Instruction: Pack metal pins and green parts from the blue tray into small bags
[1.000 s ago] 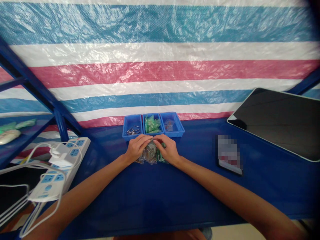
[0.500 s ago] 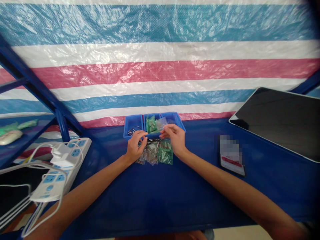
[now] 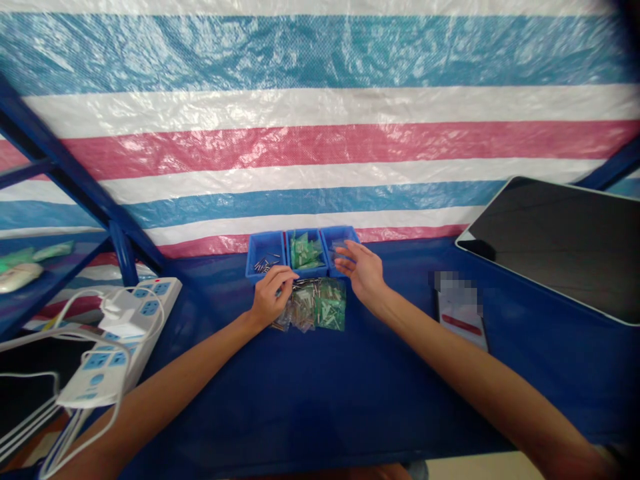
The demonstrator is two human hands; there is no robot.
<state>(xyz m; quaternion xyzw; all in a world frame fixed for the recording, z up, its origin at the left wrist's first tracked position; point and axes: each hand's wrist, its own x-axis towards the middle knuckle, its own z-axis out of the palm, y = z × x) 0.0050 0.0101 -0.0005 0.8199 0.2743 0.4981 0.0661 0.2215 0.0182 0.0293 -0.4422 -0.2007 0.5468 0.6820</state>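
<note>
While the right hand (image 3: 364, 268) hovers at the right bin (image 3: 353, 235), its fingers are loosely curled and parted, with the palm turned toward the left. A clear bag (image 3: 339, 248) lies in that bin, partly behind those fingers. The left hand (image 3: 271, 295) is just in front of the left bin (image 3: 255, 250), its fingers bent together and the thumb close to them; I can't tell from here whether they pinch anything. Loose metal pins (image 3: 264, 265) lie in the left bin, and green bags (image 3: 306, 252) fill much of the middle bin (image 3: 320, 272).

Between the hands, on the blue table (image 3: 320, 393), there's a green packet (image 3: 331, 308) of small parts, with clear packets (image 3: 303, 313) just to its left, partly behind the left hand. Over to the right lie a phone (image 3: 463, 323) and, farther back, a big dark screen (image 3: 560, 247). A white power strip (image 3: 95, 383) sits at the left.
</note>
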